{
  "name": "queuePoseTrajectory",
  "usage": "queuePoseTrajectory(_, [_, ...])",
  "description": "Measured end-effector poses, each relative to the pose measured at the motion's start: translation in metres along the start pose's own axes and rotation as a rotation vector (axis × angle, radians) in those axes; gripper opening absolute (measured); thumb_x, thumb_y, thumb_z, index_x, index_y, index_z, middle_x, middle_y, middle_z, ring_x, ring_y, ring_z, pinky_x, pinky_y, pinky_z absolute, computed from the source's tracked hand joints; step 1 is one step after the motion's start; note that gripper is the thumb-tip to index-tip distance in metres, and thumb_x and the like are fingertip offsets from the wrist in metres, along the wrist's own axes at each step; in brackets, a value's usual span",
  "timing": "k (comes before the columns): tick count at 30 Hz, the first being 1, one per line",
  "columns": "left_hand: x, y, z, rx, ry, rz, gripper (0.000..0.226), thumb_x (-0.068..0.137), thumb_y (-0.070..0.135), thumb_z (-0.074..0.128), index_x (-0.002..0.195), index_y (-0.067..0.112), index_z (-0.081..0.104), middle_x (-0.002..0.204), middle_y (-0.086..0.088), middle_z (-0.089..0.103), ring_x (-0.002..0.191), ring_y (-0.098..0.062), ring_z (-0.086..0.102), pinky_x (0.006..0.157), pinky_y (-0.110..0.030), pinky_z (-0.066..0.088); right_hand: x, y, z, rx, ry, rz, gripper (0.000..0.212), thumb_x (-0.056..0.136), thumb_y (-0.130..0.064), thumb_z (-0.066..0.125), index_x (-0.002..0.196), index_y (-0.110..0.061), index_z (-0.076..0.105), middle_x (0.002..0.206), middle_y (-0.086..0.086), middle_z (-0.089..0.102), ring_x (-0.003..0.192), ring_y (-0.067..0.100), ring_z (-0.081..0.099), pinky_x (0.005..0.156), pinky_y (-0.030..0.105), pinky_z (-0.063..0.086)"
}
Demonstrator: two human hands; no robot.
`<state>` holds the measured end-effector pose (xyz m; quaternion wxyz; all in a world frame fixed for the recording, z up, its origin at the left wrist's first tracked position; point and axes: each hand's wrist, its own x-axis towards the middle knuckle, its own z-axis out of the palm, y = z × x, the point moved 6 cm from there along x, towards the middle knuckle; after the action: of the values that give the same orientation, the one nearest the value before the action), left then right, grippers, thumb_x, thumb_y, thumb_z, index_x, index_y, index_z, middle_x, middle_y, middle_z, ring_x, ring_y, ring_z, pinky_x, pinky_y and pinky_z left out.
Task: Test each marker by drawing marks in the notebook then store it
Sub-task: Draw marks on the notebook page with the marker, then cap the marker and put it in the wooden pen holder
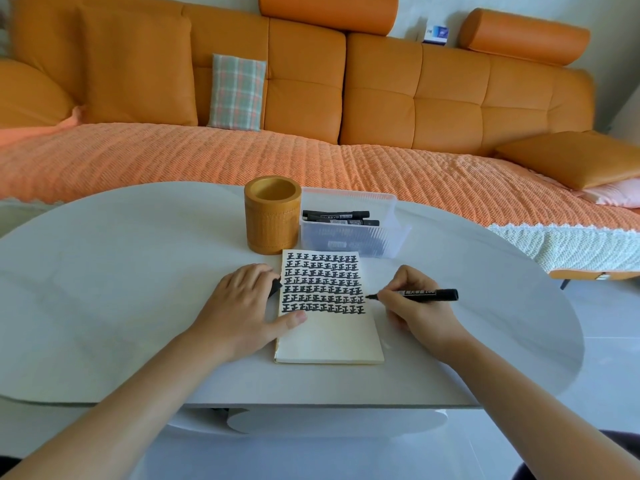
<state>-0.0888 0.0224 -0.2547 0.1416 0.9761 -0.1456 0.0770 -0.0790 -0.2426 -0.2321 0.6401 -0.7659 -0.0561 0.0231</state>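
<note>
A notebook (329, 336) lies open on the white table (121, 306), its upper half filled with several rows of black marks. My right hand (415, 306) grips a black marker (429, 294), uncapped, its tip at the right edge of the page beside the lower rows. My left hand (242, 306) rests on the notebook's left edge, thumb on the paper, with a small black piece, probably the cap (276, 285), under its fingers. Behind the notebook stands a bamboo pen holder (272, 216), which looks empty, and a clear plastic box (349, 226) with several black markers.
An orange sofa (311, 98) with a textured orange cover runs behind the table. A plaid cushion (237, 91) leans on its back. The table's curved front edge is close to my forearms; a pale floor lies below and to the right.
</note>
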Motion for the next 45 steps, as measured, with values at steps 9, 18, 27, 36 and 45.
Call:
queuePoseTrajectory(9, [0.008,-0.008,-0.013,-0.151,0.111,-0.043,0.023,0.096,0.034,0.050,0.109,0.020,0.062,0.118,0.008,0.055,0.111,-0.013,0.050,0.092,-0.030,0.043,0.006,-0.027,0.017,-0.225,-0.091,-0.220,0.041,0.098,0.010,0.046,0.120,-0.017,0.068,0.091,0.004,0.071,0.066,0.026,0.060,0.050,0.032,0.046])
queuePoseTrajectory(18, [0.008,-0.006,-0.046,-0.389,0.250,-0.008,0.018,0.090,0.025,0.066,0.108,0.029,0.065,0.103,0.013,0.064,0.089,-0.003,0.058,0.072,-0.018,0.046,0.013,-0.053,0.040,-0.102,-0.212,-0.120,0.026,0.104,-0.004,0.040,0.100,-0.017,0.062,0.086,0.002,0.057,0.058,0.022,0.057,0.052,0.038,0.051])
queuePoseTrajectory(27, [0.012,0.000,-0.047,-0.465,0.254,-0.027,0.020,0.081,0.020,0.076,0.093,0.028,0.063,0.094,0.017,0.061,0.087,0.000,0.056,0.065,-0.010,0.039,0.015,-0.052,0.055,-0.755,-0.104,-0.313,0.021,0.095,-0.027,0.063,0.111,-0.038,0.066,0.093,-0.024,0.059,0.075,0.000,0.057,0.068,0.021,0.043])
queuePoseTrajectory(36, [0.011,0.007,-0.046,-0.467,0.240,0.024,0.018,0.082,0.020,0.075,0.097,0.024,0.066,0.093,0.016,0.060,0.083,-0.003,0.058,0.065,-0.014,0.044,0.015,-0.051,0.069,-0.835,-0.148,-0.358,0.023,0.096,-0.027,0.061,0.116,-0.033,0.068,0.097,-0.023,0.057,0.080,0.000,0.055,0.073,0.021,0.043])
queuePoseTrajectory(45, [0.008,0.025,-0.041,-0.485,0.118,0.053,0.013,0.092,0.033,0.061,0.100,0.024,0.069,0.093,0.010,0.068,0.084,-0.005,0.062,0.070,-0.032,0.053,0.006,-0.056,0.085,-0.981,-0.238,-0.574,0.026,0.099,-0.020,0.050,0.122,-0.022,0.064,0.105,-0.007,0.069,0.088,0.015,0.062,0.074,0.026,0.044])
